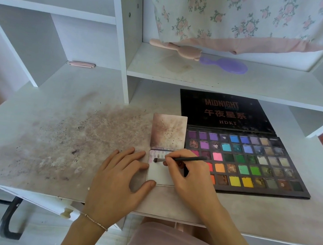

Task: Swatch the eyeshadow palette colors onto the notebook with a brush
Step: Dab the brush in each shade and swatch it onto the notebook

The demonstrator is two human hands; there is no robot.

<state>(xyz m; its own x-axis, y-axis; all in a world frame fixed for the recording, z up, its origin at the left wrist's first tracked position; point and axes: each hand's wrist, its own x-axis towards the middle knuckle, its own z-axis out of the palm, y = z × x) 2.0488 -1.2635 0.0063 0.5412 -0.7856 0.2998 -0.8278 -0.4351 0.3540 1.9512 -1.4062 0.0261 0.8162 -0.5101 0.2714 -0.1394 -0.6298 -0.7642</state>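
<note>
- White page of the notebook [162,173] is marked only near its top edge: a short row of faint pink/purple swatches is seen there, w/ the rest of the page bare.
- Brush [180,159] is pinched between thumb and curled fingers of the right hand [188,175]; its dark tip is laid on the page just below the swatch row, so a stroke is judged to be in hand.
- Notebook is steadied by the left hand [120,180], fingers straight and spread flat on the desk [51,138], thumb tip pressed on the lower left corner of the page (nothing is gripped).
- Flipped-up upper leaf [168,131] is smudged brown-pink and speckled, as is a wide patch of desk to the left.
- Eyeshadow palette [253,163] lies open just beside the notebook on the right, touching or nearly so; part of its left columns is hidden by the right hand.
- Progress, as judged: early. Only a few shades seem swatched vs. dozens of pans (blues, greens, yellows, oranges, neutrals) w/ no matching marks on the page.
- Left to do: the brush is to be reloaded per pan and the rows continued down the page; whether each pan was already dipped cannot be told.
- On the shelf [223,79] behind, a purple hairbrush [225,65] and a pink one [178,49] are laid, unused.
</note>
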